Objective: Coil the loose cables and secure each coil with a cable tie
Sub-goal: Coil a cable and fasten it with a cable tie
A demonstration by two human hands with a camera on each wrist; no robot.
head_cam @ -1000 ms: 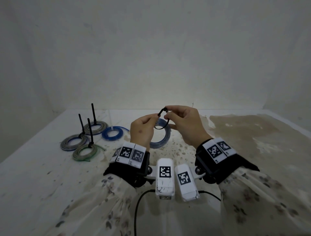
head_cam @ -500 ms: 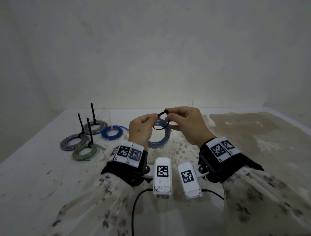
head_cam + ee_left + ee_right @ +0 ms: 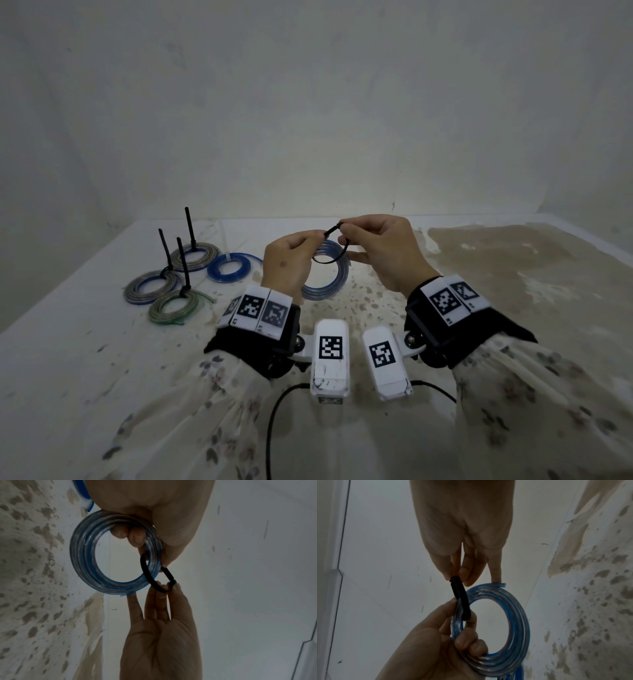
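Note:
A clear-and-blue cable coil [image 3: 329, 277] is held up above the table; my left hand [image 3: 291, 260] grips its rim, with fingers curled through the ring [image 3: 132, 532]. A black cable tie [image 3: 330, 245] loops loosely around the coil's strands [image 3: 149, 573]. My right hand [image 3: 376, 246] pinches the tie's head end between thumb and fingers [image 3: 457, 580], and its little finger touches the coil's free end [image 3: 496, 584]. The same coil [image 3: 513, 628] hangs upright in the right wrist view.
Three tied coils with upright black tie tails lie at the left: [image 3: 195, 255], [image 3: 150, 287], [image 3: 174, 306]. A blue coil [image 3: 229, 267] lies beside them. The white table [image 3: 102, 377] is stained brown at the right [image 3: 513, 267]. A black cord [image 3: 274, 428] runs near my sleeves.
Both hands with the coil and tie have stayed almost in place, shifting slightly; the tie loop remains wide around the coil.

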